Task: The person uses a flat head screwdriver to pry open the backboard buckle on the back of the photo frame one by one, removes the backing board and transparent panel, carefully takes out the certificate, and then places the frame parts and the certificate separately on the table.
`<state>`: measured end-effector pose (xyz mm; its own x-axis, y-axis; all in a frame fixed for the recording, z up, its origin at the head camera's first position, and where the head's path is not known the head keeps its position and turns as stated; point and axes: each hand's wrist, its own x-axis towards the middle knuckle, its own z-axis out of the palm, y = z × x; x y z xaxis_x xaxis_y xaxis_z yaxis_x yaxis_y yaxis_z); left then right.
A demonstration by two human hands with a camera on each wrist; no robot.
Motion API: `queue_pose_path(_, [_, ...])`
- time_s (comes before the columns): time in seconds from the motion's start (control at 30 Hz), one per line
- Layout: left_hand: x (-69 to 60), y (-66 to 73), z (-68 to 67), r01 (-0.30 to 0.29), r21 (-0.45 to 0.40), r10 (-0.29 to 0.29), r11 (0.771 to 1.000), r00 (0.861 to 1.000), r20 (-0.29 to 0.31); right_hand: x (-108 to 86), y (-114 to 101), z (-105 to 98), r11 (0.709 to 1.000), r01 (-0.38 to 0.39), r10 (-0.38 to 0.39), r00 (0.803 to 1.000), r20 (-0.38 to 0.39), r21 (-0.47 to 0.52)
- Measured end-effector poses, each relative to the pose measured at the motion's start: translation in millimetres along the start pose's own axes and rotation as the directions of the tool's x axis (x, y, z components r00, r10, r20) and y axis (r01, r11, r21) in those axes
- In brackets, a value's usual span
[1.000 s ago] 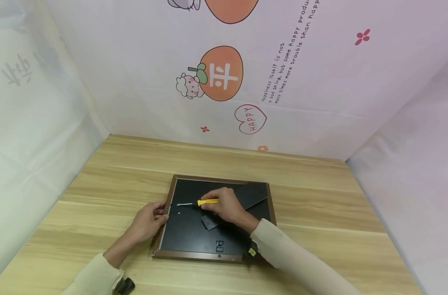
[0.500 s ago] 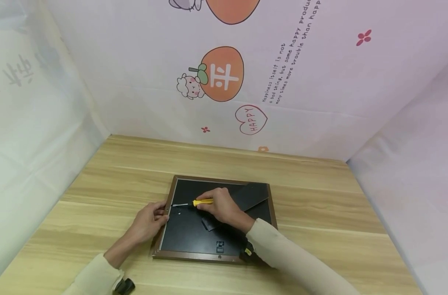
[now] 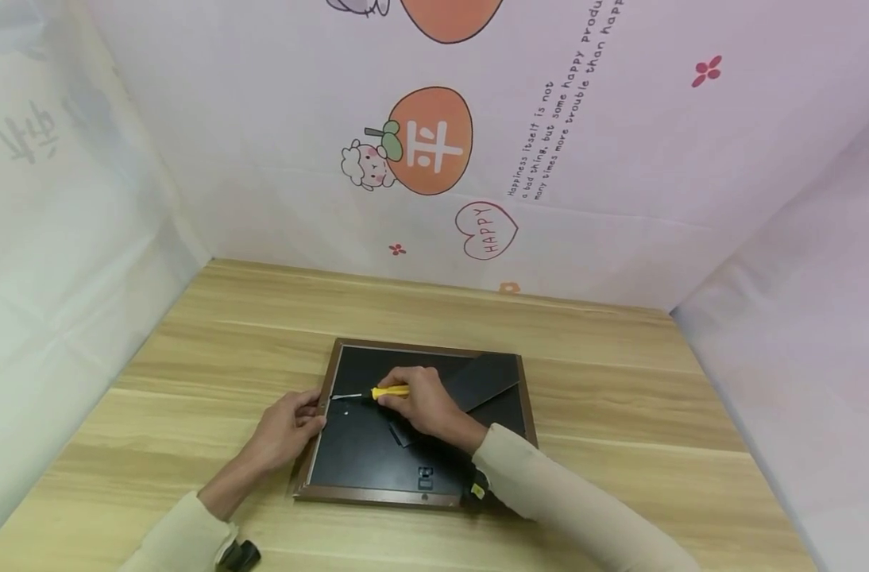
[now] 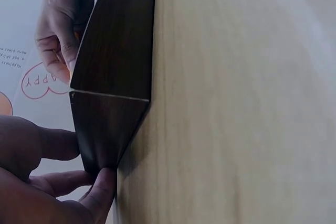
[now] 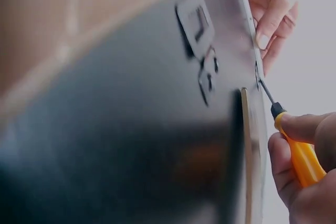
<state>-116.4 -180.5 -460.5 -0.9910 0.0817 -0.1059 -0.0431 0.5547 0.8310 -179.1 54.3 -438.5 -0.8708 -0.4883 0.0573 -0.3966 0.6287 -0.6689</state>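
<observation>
A brown-edged frame (image 3: 377, 496) with a black back panel (image 3: 363, 453) lies on the wooden table. My right hand (image 3: 427, 403) grips a yellow-handled screwdriver (image 3: 393, 391); its metal tip reaches the panel's left edge. In the right wrist view the screwdriver (image 5: 304, 158) is pinched between thumb and fingers of the right hand (image 5: 310, 182), its tip at a small slit by the rim. My left hand (image 3: 284, 429) holds the frame's left side. The left wrist view shows the left hand's (image 4: 58, 182) fingers and thumb on the dark frame side (image 4: 107, 129).
A black strip (image 3: 488, 385) lies slanted across the panel, partly under the right forearm. A small metal hanger (image 3: 425, 477) sits near the panel's lower edge. Printed white sheeting (image 3: 299, 214) stands behind the table (image 3: 620, 373) and at both sides.
The right hand and screwdriver have moved slightly left, bringing the tip from over the panel to its left edge. The left hand has stayed on the frame's side.
</observation>
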Motion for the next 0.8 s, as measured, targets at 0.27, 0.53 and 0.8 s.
queue_pose_path(0.27, [-0.1, -0.5, 0.3, 0.033, -0.051, -0.033, 0.998, 0.999, 0.000, 0.1, -4, 5, 0.998, 0.057, -0.057, 0.997, -0.056, 0.002])
queue_pose_path(0.53, [-1.7, -0.7, -1.8, 0.050, -0.066, -0.048, 0.997, 0.999, 0.024, 4.5, -7, 6, 0.995, 0.098, -0.094, 0.989, -0.114, 0.035])
queue_pose_path(0.8, [0.6, -1.2, -0.6, 0.060, -0.072, -0.058, 0.996, 0.998, 0.027, -0.4, 1, 15, 0.900, -0.053, 0.122, 0.984, -0.132, 0.433])
